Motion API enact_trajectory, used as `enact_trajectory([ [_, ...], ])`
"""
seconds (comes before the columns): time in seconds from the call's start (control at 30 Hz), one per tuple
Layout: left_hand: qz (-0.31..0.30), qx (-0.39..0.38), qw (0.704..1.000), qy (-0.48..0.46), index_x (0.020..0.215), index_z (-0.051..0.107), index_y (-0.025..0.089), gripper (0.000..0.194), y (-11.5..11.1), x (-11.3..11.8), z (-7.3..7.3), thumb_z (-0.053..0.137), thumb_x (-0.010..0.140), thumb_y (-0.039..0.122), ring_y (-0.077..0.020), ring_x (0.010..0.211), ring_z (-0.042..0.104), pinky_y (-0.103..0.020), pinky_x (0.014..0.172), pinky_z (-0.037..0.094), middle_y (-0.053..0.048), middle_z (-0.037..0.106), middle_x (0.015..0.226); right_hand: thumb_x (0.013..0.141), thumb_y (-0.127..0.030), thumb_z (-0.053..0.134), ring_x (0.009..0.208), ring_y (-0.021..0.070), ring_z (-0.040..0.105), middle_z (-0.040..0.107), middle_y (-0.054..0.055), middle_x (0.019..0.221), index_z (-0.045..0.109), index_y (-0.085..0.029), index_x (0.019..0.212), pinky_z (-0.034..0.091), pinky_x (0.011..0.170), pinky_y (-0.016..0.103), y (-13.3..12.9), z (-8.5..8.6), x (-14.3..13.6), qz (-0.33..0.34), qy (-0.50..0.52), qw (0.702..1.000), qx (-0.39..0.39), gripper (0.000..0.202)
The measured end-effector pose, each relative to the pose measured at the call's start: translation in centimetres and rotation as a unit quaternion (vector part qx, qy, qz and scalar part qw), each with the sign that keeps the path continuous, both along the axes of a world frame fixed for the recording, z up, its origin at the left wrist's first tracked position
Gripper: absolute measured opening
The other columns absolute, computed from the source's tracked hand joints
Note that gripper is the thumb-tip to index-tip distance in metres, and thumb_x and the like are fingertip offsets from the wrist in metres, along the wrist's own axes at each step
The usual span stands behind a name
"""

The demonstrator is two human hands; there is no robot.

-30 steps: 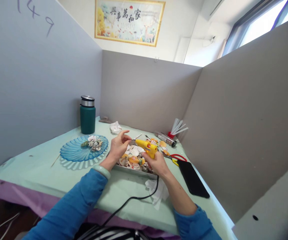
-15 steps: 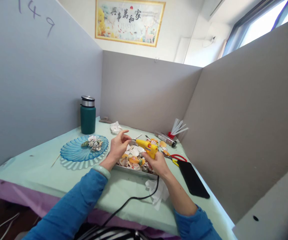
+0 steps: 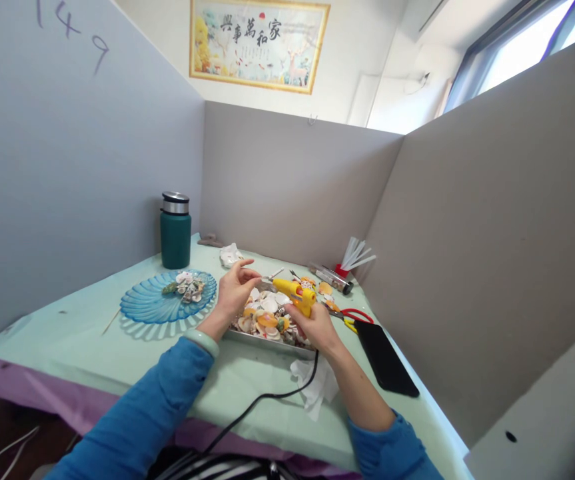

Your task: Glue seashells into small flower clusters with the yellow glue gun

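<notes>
My right hand [image 3: 313, 325] is wrapped round the handle of a yellow glue gun [image 3: 294, 293], whose nozzle points left. Thumb and fingertips of my left hand [image 3: 237, 290] are pinched close to that nozzle; what they hold is too small to make out. Beneath both hands lies a metal tray [image 3: 272, 345] filled with shells [image 3: 267, 320], white and orange. A black cord [image 3: 267, 396] runs from the gun down over the table's front edge. On the left, a blue scalloped plate [image 3: 140, 300] carries a cluster of small shells [image 3: 190, 287].
A green bottle [image 3: 176, 233] stands behind the plate. To the right are red-handled scissors [image 3: 357, 315], a black phone [image 3: 386, 360], a clear tube [image 3: 331, 277] and white sticks [image 3: 354, 255] in a red holder. Crumpled tissue [image 3: 314, 387] lies in front of the tray.
My left hand has shifted slightly left, and the gun's nozzle now sits a little farther from its fingertips. My right hand keeps its grip, with barely any movement.
</notes>
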State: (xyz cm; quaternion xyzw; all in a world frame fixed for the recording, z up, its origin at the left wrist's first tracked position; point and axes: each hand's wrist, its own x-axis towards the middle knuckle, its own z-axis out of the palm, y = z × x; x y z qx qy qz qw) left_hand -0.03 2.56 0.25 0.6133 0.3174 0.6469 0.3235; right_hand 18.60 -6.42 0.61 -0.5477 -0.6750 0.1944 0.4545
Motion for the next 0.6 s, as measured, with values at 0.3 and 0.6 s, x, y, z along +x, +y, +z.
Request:
enact_trajectory([
  [0.3,-0.044,-0.046,0.997,-0.054,0.112,0.052,0.015,0.053,-0.3,-0.2,0.6,0.07,0.063,0.024,-0.0137,0.067,0.063,-0.027,0.066,0.049,0.0,0.066,0.074,0.079,-0.05,0.056,0.071,0.0197,0.058,0.064,0.005,0.076,0.062,-0.017,0.088,0.04,0.063,0.027,0.9,-0.2,1.8,-0.106,-0.126,0.985,0.042,0.035],
  [0.6,-0.058,-0.046,0.995,-0.061,0.109,0.053,0.014,0.053,-0.4,-0.1,0.7,0.072,0.061,0.025,-0.014,0.068,0.062,-0.028,0.066,0.05,0.0,0.065,0.073,0.076,-0.032,0.061,0.087,0.0191,0.058,0.063,0.006,0.096,0.063,-0.017,0.093,0.039,0.075,0.028,1.2,-0.7,1.6,-0.095,-0.22,0.971,0.025,0.022],
])
